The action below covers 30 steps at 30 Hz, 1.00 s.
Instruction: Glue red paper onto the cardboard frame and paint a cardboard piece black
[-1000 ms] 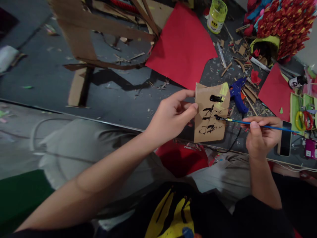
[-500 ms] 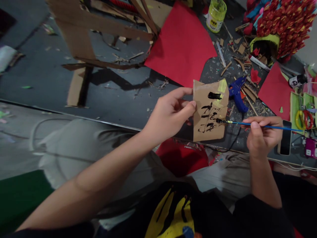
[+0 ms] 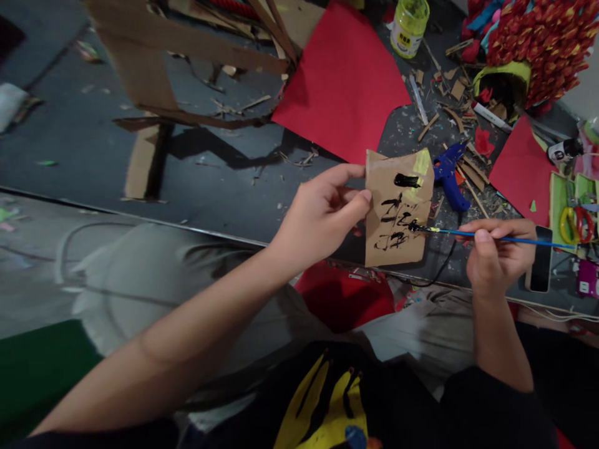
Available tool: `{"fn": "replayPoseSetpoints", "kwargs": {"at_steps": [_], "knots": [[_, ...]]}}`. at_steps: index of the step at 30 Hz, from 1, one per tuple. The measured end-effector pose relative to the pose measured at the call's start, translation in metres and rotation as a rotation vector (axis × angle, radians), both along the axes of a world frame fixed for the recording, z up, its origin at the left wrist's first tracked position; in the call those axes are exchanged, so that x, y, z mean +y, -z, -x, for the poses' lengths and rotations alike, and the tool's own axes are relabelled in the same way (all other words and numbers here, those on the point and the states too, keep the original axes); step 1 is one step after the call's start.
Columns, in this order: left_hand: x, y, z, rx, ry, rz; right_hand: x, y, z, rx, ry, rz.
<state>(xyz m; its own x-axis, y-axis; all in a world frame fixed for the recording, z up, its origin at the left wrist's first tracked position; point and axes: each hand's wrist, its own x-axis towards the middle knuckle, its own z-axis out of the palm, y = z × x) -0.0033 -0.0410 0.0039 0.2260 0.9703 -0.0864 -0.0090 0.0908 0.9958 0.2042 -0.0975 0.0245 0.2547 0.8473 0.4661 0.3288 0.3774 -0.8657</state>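
My left hand point(image 3: 327, 209) pinches the left edge of a small piece of brown cardboard point(image 3: 380, 246), thumb on top and fingers behind it. Black painted strokes and a yellow patch mark its face. In my right hand point(image 3: 500, 252) is a thin blue paintbrush point(image 3: 472, 235), gripped like a pen. Its dark bristles touch the cardboard, or nearly so, at the right side of the strokes. A blue glue gun point(image 3: 452, 178) lies on the table just beyond the cardboard. Beside my right hand rests a phone point(image 3: 540, 262).
Red sheets point(image 3: 346, 81) lie behind the cardboard, near an open yellow paint jar point(image 3: 409, 28). A cardboard frame point(image 3: 154, 68) stands at left. Scraps, a marker point(image 3: 492, 117), a black bottle point(image 3: 564, 151) and scissors point(image 3: 568, 226) are at right. The table's edge point(image 3: 187, 232) runs before me.
The brush tip and my right hand have barely shifted. My left hand keeps its hold on the cardboard, and the view has moved slightly.
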Motion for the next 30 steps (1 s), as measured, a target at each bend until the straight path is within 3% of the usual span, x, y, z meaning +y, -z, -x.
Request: {"fn": "replayPoseSetpoints", "kwargs": {"at_steps": [4,14,21,30], "knots": [[-0.0009,-0.0022,-0.0004,0.019,0.015,-0.010,-0.0015,0.0007,0.0002,-0.004,-0.031,0.030],[-0.0019,-0.0026,0.0012,0.040,0.030,-0.003,0.0015,-0.0014,0.0000,-0.019,0.075,-0.009],[-0.0008,-0.0009,0.0014,0.035,0.021,0.006,0.0000,-0.0009,-0.0012,-0.056,0.045,0.002],[-0.0009,-0.0011,0.0020,0.043,0.008,0.007,0.0025,-0.0028,-0.0038,-0.051,0.119,-0.057]]}}
